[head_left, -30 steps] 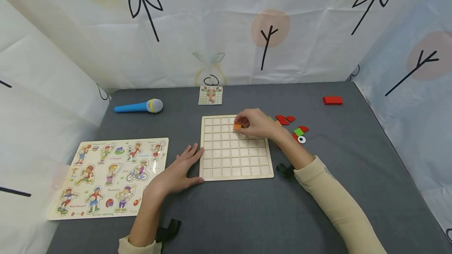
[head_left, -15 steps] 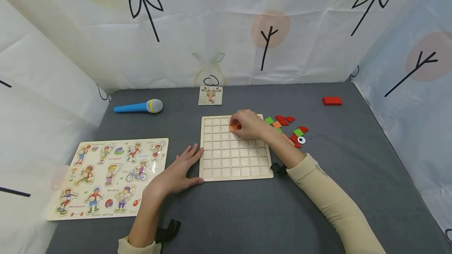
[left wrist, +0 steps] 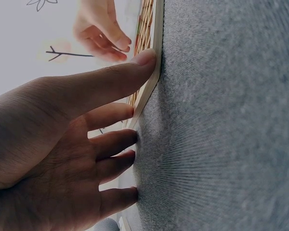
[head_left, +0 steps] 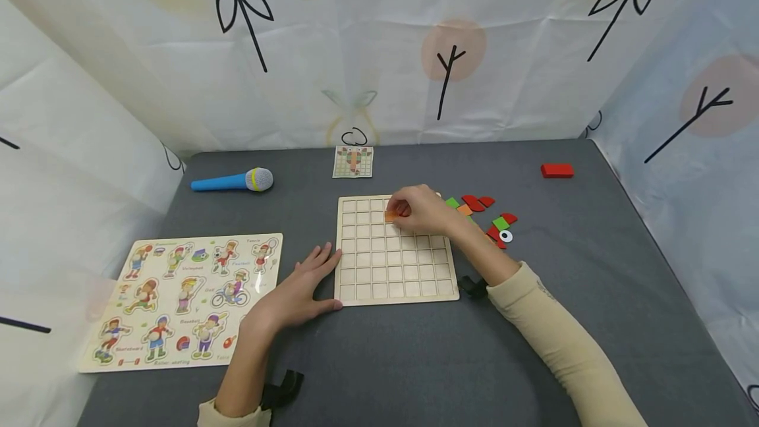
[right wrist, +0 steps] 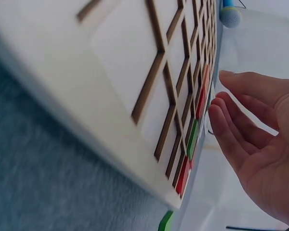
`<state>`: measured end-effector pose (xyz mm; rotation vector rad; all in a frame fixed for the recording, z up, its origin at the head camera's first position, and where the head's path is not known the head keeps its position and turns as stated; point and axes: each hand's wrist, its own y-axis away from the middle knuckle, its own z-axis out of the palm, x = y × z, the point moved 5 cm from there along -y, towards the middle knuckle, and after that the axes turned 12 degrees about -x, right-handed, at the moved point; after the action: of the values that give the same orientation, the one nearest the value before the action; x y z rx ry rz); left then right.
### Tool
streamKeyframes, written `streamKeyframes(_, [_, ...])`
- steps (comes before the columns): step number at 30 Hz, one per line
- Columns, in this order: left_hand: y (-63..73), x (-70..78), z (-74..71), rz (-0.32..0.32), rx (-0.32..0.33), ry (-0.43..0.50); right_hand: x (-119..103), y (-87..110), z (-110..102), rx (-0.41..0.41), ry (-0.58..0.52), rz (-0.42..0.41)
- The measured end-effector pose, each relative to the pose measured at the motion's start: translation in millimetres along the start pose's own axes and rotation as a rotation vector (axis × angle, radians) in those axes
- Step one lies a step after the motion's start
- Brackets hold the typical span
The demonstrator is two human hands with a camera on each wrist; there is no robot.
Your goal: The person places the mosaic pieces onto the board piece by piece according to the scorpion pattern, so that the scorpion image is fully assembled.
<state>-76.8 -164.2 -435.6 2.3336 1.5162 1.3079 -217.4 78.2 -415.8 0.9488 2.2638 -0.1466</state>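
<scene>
My left hand (head_left: 305, 285) lies at the left edge of the wooden grid board (head_left: 385, 288); its thumb touches the front left corner, fingers spread along the side. Over the board's upper part hovers my right hand (head_left: 423, 209), fingers bent, with a small gap between thumb and fingertips in the right wrist view. An orange square tile (head_left: 390, 215) shows right below those fingertips in the head view. The right wrist view has red (right wrist: 201, 102) and green (right wrist: 192, 139) tiles lying in the grid along the far side, mostly hidden by the hand in the head view.
Loose red, green and orange tiles (head_left: 501, 223) lie right of the board, beside a white ring piece (head_left: 506, 236). A pattern card (head_left: 353, 162) and toy microphone (head_left: 234, 180) are at the back. A picture puzzle board (head_left: 184, 302) is left; a red block (head_left: 557, 170) sits far right.
My right hand has moved slightly left over the board, the orange tile shifting left under its fingertips, and has since stayed nearly still. My left hand has not moved.
</scene>
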Motion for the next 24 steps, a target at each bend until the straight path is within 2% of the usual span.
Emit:
streamKeyframes(4, [-1.8, -6.3, 1.9, 0.028, 0.011, 0.019, 6, 11.0, -6, 0.027, -0.059, 0.003])
streamKeyframes(8, [-10.4, -24.6, 9.9, 0.065, 0.046, 0.003, 13, 25.1, -13, 0.051, -0.120, 0.015])
streamKeyframes(10, [-10.6, -25.5, 10.5, 0.074, 0.052, 0.000, 18, 32.2, -15, 0.056, -0.144, 0.029])
streamKeyframes(15, [-4.0, -11.8, 4.2, 0.052, 0.026, 0.016, 32, 51.4, -21, 0.075, -0.162, 0.066])
streamKeyframes(19, [-9.0, -20.4, 7.7, 0.052, 0.036, -0.001, 47, 68.0, -29, 0.098, -0.166, 0.128])
streamKeyframes(21, [-13.8, -29.5, 11.7, 0.047, 0.045, -0.010, 57, 75.7, -33, 0.112, -0.173, 0.161])
streamKeyframes(24, [-17.4, -34.4, 13.8, 0.015, 0.028, -0.013, 71, 87.5, -40, 0.138, -0.176, 0.206])
